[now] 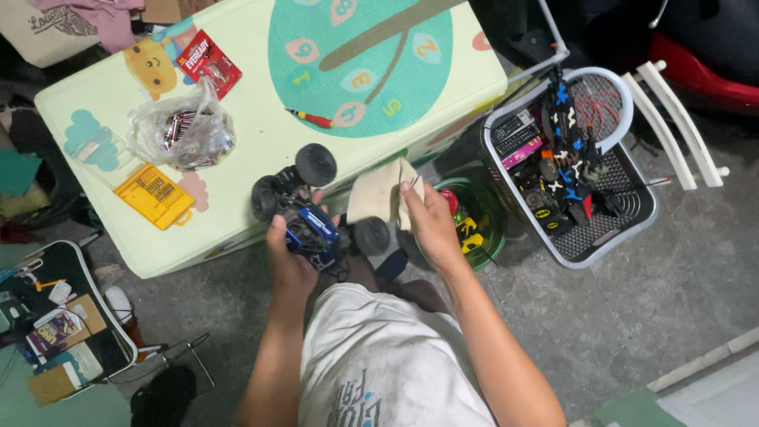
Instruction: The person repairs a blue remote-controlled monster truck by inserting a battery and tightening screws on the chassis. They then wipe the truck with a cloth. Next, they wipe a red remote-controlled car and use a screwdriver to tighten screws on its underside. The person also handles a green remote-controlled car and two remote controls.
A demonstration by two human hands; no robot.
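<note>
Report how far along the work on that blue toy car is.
Done: hard to judge; nothing shows a finished step. In hand: the left hand grips the blue toy car at the mat's edge, and the right hand holds a beige cloth beside its wheel. Left: other toys sit in the grey basket and green tub.

Both forearms reach forward, left hand (289, 261) and right hand (432, 224) curled closed, gripping.
</note>
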